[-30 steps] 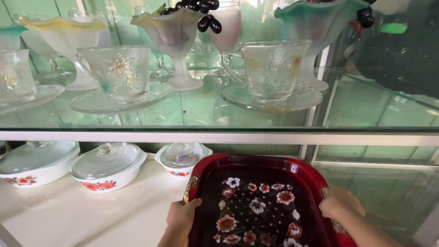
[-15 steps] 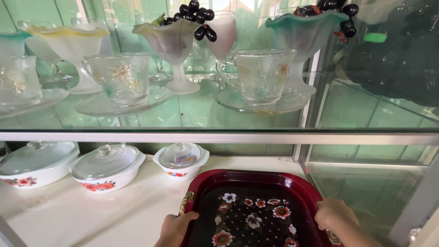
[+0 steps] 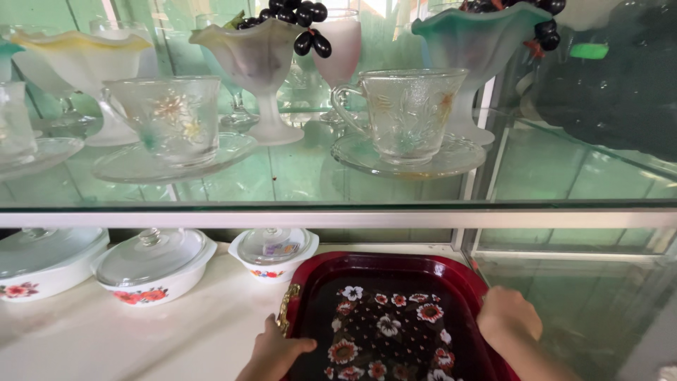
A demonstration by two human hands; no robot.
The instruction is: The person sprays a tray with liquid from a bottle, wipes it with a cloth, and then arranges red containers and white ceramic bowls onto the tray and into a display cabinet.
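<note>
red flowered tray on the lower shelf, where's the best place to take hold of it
Best by its two short sides, one hand each. The red tray lies flat and wide with a raised rim, and a gold handle shows on its left edge. The left hand and right hand already sit there.

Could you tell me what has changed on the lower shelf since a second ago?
The red floral tray has shifted slightly within the view, with both hands gripping its sides as before: the left hand at the gold handle, the right hand on the right rim. The three white lidded casserole dishes and the glass cups on the glass shelf above have not moved.
</note>
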